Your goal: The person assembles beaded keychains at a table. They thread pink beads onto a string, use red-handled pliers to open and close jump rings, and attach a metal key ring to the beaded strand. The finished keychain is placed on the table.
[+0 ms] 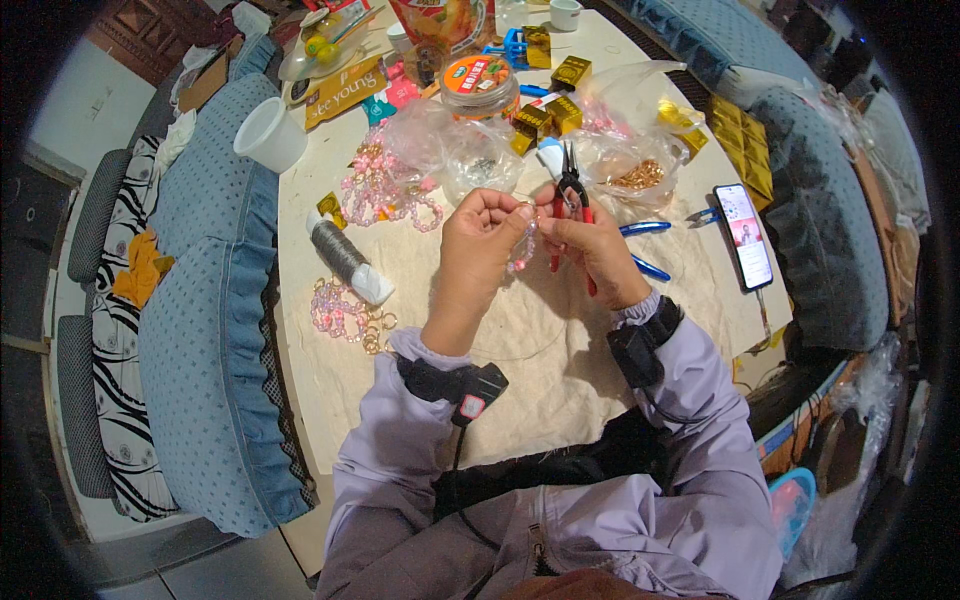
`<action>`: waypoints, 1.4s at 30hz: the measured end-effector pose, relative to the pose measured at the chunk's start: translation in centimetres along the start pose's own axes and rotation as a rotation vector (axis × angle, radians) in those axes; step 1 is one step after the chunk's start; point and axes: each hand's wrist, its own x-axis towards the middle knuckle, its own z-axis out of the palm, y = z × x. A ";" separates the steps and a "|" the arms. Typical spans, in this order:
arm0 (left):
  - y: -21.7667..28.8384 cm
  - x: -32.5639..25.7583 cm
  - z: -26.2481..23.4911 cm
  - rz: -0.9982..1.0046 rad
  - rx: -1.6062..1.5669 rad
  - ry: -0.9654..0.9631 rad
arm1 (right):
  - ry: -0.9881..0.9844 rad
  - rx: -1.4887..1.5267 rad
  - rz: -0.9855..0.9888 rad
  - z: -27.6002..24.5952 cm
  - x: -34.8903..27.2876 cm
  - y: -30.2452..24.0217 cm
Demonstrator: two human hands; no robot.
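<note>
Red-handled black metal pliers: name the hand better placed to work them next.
Probably the right hand: it holds the pliers, while the left hand pinches the pink, translucent beaded strand.

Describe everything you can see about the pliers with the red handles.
The pliers have slender, dark, metallic-looking jaws tapering to points, and red, plastic-looking handles. They are gripped in the person's right hand, over the pale cloth, jaws pointing away from the person. The tips seem slightly parted. The hand hides much of the handles, though red ends show below.
</note>
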 end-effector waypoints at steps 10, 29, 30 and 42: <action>0.7 -0.8 1.5 0.203 0.370 0.124 | -0.002 0.046 0.004 -0.1 0.3 0.1; 0.5 -1.0 1.9 0.431 0.551 0.045 | -0.082 0.025 -0.046 -0.7 0.4 0.6; 0.6 -1.3 1.8 0.376 0.551 0.039 | -0.070 -0.017 -0.072 -0.5 0.5 0.6; 0.3 0.1 -0.7 -0.231 -0.020 -0.221 | 0.077 0.013 -0.096 -0.4 0.6 0.6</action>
